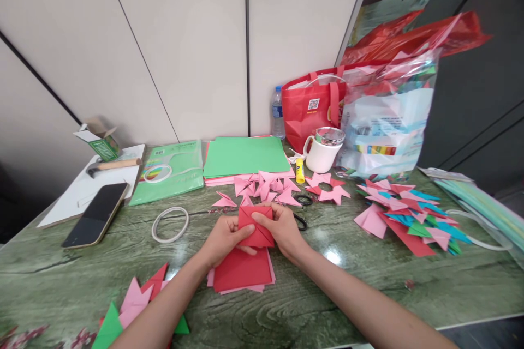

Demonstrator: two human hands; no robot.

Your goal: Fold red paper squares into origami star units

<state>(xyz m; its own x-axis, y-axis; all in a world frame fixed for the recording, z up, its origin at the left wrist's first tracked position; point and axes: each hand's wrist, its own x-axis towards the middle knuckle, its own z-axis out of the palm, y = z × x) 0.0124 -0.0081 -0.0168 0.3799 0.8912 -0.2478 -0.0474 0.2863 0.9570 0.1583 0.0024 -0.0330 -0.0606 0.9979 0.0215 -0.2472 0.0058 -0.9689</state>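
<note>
A red square of folded paper (258,235) with crease lines is held up between my two hands. My left hand (224,241) pinches its left side, thumb on the front. On the upper right, my right hand (282,227) grips it, with the thumb lying across its face. Just below and behind lies a stack of red and pink paper squares (244,272) on the table. Past my hands, a heap of folded pink paper pieces (268,185) sits near a ring of pink and red pieces (334,195). The fingers behind the paper are partly hidden.
Green sheets (245,155) lie at the back beside a yellow glue stick (300,171) and a white mug (323,152). Left are a phone (96,215), a hammer (117,164) and a tape ring (170,224). Folded colourful pieces (409,207) lie right, below bags (388,114).
</note>
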